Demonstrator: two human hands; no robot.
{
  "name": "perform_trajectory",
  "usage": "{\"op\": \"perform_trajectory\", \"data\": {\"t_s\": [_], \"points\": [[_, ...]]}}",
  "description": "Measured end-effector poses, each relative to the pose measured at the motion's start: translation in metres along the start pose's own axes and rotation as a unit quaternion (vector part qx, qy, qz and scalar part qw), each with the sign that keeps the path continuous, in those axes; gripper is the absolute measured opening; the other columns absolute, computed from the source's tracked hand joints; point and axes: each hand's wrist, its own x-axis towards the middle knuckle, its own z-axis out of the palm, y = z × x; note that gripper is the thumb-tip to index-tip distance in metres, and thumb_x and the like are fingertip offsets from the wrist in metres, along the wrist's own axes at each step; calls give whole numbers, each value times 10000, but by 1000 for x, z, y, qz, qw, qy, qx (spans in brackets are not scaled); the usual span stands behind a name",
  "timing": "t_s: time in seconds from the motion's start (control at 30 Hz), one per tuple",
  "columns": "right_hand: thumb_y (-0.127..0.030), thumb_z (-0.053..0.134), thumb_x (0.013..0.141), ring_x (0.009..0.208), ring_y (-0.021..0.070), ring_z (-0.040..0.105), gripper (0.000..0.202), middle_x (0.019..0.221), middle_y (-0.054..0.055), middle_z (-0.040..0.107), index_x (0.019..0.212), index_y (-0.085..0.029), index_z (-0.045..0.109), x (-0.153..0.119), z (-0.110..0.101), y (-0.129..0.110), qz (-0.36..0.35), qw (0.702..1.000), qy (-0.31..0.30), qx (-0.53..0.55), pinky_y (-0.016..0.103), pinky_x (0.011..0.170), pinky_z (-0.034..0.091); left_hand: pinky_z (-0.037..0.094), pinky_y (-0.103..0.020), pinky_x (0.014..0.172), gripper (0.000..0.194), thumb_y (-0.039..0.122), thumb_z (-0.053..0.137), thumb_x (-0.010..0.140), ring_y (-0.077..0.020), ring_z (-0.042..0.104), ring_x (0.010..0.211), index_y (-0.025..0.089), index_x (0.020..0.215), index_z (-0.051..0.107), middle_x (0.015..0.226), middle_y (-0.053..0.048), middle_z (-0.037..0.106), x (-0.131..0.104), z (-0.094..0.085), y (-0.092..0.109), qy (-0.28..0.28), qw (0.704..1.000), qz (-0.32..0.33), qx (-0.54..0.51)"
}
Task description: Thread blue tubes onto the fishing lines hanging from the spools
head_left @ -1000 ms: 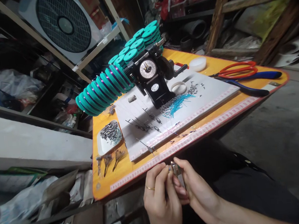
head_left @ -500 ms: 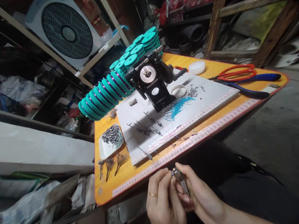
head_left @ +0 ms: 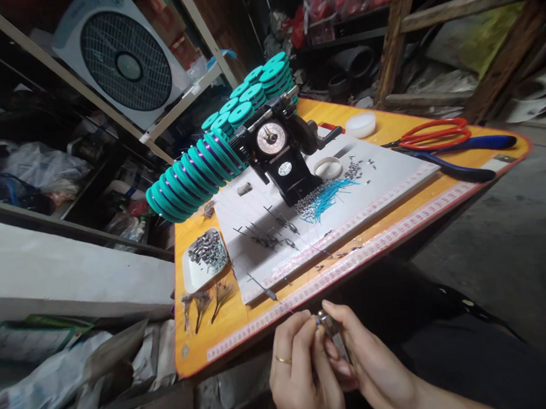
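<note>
Low in the head view, just off the table's front edge, my two hands meet. My right hand (head_left: 357, 342) is closed round a small object with a shiny metal top (head_left: 326, 319) and a flat greyish body; its exact kind is unclear. My left hand (head_left: 300, 358), with a ring on one finger, is pinched at the metal top. A thin fishing line (head_left: 290, 309) runs from the table to its fingertips, where a tiny blue bit shows. Past the hands, dark fishing sinkers (head_left: 270, 294) on lines lie along the white board (head_left: 254, 280).
A black winding machine (head_left: 294, 172) with a dial carries a row of teal spools (head_left: 196, 172); more spools (head_left: 251, 91) are stacked behind. A white tray (head_left: 192, 282) holds metal sinkers. Blue tube pieces (head_left: 326, 201), orange-handled scissors (head_left: 436, 134) and blue-handled pliers (head_left: 461, 165) lie rightward.
The whole view has shifted slightly, with the table and hands a little lower and to the right. Both hands keep the same grip.
</note>
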Motion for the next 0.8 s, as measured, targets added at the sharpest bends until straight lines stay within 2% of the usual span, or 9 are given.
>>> {"op": "perform_trajectory", "data": {"t_s": [0.47,0.53,0.67,0.73,0.8], "points": [[-683,591,765,446,47,287,578,466,-63,367,543,-175,427,0,0,2,2,1000,-7,15,179,479,221,567,-244,860,279,-18,529,879,-151,680,947,179,1026,663,1030,-69,683,1,-1,1,0,1000,0,-2],[-709,557,780,443,51,267,598,453,-66,346,542,-178,418,0,0,2,15,999,-34,38,182,478,204,571,-231,843,264,-11,533,880,-144,686,925,179,999,671,1010,-61,688,2,0,3,18,1000,-3,-4],[-814,426,801,445,63,178,676,441,-74,289,557,-184,407,-1,-2,-1,12,985,-140,96,196,477,145,560,-226,865,243,13,556,880,-142,687,960,185,991,688,1052,-51,690,1,-1,4,72,997,-27,-9],[-850,392,785,451,69,154,699,453,-75,271,566,-187,409,-4,-6,-4,-8,981,-173,85,213,485,140,555,-265,893,222,44,567,886,-163,672,1013,193,988,697,1140,-66,658,-4,-2,2,86,995,-53,-13],[-876,381,760,463,78,180,712,490,-62,293,573,-190,431,-10,-11,-8,-33,981,-186,39,241,505,174,565,-287,859,170,93,589,887,-180,658,1015,203,935,710,1142,-70,628,-10,-4,0,105,990,-96,-19]]}}
